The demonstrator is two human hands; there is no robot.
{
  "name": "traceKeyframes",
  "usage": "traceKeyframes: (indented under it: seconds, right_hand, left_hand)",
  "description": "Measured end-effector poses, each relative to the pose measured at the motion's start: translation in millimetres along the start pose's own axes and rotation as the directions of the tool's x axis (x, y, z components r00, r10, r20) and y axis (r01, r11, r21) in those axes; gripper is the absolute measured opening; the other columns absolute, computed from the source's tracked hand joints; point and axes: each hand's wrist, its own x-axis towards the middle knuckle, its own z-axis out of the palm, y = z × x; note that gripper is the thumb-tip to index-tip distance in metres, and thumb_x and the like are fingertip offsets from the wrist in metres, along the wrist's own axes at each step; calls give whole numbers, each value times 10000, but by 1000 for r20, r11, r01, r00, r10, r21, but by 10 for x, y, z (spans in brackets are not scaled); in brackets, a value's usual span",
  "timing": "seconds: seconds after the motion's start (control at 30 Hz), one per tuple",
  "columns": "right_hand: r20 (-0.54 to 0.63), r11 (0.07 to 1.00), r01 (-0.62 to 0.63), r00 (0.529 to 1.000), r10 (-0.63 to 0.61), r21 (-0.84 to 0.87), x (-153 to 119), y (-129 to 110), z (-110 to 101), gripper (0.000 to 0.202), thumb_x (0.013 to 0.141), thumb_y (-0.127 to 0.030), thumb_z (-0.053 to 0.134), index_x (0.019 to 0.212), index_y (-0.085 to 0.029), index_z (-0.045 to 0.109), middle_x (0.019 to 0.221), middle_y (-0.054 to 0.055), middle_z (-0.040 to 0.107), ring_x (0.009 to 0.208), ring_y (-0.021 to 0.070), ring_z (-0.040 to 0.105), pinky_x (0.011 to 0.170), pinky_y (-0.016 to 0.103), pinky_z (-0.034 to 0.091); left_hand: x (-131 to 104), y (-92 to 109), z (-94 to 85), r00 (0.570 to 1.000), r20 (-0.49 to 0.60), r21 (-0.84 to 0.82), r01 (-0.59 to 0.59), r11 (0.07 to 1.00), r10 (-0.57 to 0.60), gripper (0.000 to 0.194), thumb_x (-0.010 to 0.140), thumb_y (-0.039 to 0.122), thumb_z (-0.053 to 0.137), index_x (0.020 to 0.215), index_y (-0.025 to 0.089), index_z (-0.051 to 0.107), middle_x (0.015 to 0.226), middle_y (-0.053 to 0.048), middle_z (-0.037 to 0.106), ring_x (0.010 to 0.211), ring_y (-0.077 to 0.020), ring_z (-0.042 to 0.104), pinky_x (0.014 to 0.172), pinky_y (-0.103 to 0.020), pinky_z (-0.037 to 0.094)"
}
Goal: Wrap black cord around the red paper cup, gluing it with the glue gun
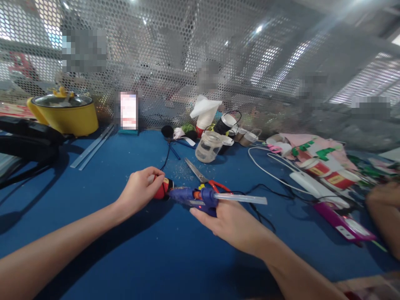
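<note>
My left hand [142,187] is closed round a small red object [161,189] with a black end, and a dark cord runs up from it. In my right hand [233,216] is a blue glue gun [190,198], its nozzle end against or very near the black end of the red object. A clear glue stick [242,198] sticks out of the back of the gun. Just behind the gun lie scissors with red handles [215,183], partly hidden by it.
A clear plastic cup [208,148], black yarn balls and cord spools stand at the back. A yellow pot [67,114], glue sticks [93,146] and a phone [128,110] are left. Right are white cables, a purple box [343,223] and another person's arm [386,212].
</note>
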Motion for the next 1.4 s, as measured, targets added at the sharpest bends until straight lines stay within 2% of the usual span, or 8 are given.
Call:
traceKeyframes:
  seconds: [0.23,0.63,0.77,0.87,1.0,1.1,1.27,1.4]
  right_hand:
    - [-57,996,2,998,3,85,21,-8,-47,230,785,-349,435,747,-178,584,417,-36,485,401,128,488,468,246,389]
    - [-63,972,-9,998,25,234,181,-3,-44,262,775,-303,446,546,-178,473,360,-46,452,332,94,457,408,211,398]
    - [-18,937,-42,998,52,347,241,61,-23,207,754,-329,474,641,-157,502,371,-53,445,324,88,442,370,206,383]
    - [-48,857,-16,998,47,514,296,135,-55,159,713,-302,533,731,-151,488,402,-66,460,336,80,437,368,202,371]
    - [-234,702,48,957,172,711,455,231,-215,172,651,-245,612,734,-135,510,487,-53,508,410,62,462,414,186,391]
    - [-306,640,75,917,257,765,676,311,-414,130,666,-215,619,718,-114,555,568,-21,553,464,48,487,421,151,391]
    - [-249,614,-27,899,359,789,1079,492,-720,179,810,-180,462,659,-113,530,496,-21,525,376,28,438,373,135,377]
    - [-133,589,-164,894,428,791,1245,630,-824,234,841,-225,433,640,-127,498,449,-11,524,360,48,457,383,162,416]
  left_hand:
    - [-6,-23,18,1000,-12,0,-17,1000,17,247,761,340,453,797,162,620,764,-38,671,672,-167,588,590,-255,423]
    - [-49,-26,15,996,8,9,-86,996,86,252,774,317,429,849,160,611,732,-42,671,626,-162,596,543,-237,424]
    - [-43,-31,22,995,5,-2,-96,995,96,258,775,329,428,849,160,608,698,-39,671,615,-164,603,548,-238,435]
    - [-39,-21,20,996,-5,-1,-88,996,88,260,770,330,433,841,154,610,686,-40,670,605,-163,597,551,-241,435]
    - [-40,9,-2,997,-23,-24,-79,997,79,261,764,333,439,833,153,616,725,-48,676,638,-168,600,561,-243,434]
    - [-40,21,-21,997,-30,-19,-76,997,76,270,764,346,442,827,153,620,730,-50,676,630,-165,593,554,-243,428]
    - [-38,16,-34,995,-37,-18,-92,996,91,292,763,371,445,845,154,621,713,-40,672,597,-156,582,529,-232,419]
    - [-40,25,-40,996,-30,-36,-86,996,85,307,765,373,439,855,143,621,714,-45,670,592,-152,573,526,-229,412]
